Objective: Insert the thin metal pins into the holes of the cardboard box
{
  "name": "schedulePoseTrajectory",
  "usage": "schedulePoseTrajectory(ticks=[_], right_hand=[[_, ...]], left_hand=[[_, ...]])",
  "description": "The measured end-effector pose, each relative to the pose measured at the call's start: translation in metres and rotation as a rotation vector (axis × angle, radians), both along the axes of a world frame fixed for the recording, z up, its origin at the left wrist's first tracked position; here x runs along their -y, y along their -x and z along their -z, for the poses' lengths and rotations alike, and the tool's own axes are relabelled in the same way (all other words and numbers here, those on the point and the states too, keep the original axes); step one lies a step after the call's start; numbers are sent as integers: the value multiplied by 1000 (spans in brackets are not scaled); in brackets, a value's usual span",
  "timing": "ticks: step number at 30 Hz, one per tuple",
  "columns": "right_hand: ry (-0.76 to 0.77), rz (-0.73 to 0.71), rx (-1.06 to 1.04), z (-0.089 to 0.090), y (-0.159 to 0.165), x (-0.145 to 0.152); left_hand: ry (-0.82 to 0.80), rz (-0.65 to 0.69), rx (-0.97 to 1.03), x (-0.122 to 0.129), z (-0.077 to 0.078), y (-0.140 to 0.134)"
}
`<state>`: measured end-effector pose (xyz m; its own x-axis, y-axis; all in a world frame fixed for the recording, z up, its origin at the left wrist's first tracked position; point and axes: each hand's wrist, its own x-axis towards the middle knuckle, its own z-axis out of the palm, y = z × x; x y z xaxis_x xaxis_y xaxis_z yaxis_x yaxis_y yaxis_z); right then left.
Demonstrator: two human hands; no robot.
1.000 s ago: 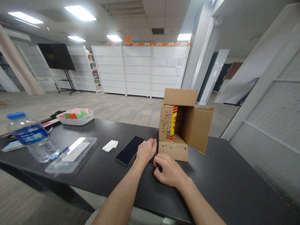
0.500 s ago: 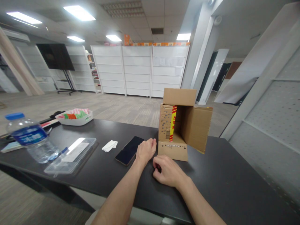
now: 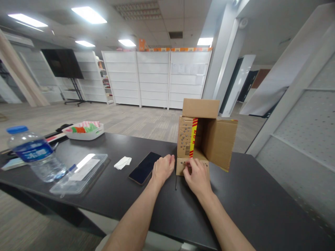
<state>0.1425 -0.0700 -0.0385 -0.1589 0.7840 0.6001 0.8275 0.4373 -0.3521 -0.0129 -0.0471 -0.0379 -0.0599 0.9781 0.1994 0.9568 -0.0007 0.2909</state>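
Note:
An open cardboard box (image 3: 222,143) stands on the black table, its opening toward me. Small round metallic-looking pieces dot its left flap (image 3: 184,137). More of them line the lower flap (image 3: 180,167), which folds down toward me. My right hand (image 3: 197,176) is at this lower flap, thumb and fingers pinched together and covering much of it. Whatever sits between those fingertips is too small to make out. My left hand (image 3: 163,168) rests closed just left of the box, by the phone (image 3: 144,168); its contents are hidden. A thin dark rod (image 3: 176,183) lies between my hands.
On the left of the table (image 3: 248,202) are a water bottle (image 3: 35,153), a clear plastic case (image 3: 87,177), a folded white tissue (image 3: 122,162) and a white basket (image 3: 86,135) with colourful packets. White shelving (image 3: 153,78) stands across the room.
My right hand has moved up and right from the table to the box's lower flap. The thin rod now shows on the table. My left hand stays put.

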Motion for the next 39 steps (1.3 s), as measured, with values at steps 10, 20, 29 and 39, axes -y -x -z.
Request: schedulePoseTrajectory(ticks=[10,20,29,39], right_hand=[[16,114,109,3,0,-4],[33,102,98,4,1,-5],[-15,44,30,6,1,-6],[-3,-33,-42,-4,5,3]], left_hand=[[-2,-1,-9,0,-1,0],[29,-11,15,1,-3,-1],[31,-19,32,2,-5,-1],[21,-14,8,1,-2,-1]])
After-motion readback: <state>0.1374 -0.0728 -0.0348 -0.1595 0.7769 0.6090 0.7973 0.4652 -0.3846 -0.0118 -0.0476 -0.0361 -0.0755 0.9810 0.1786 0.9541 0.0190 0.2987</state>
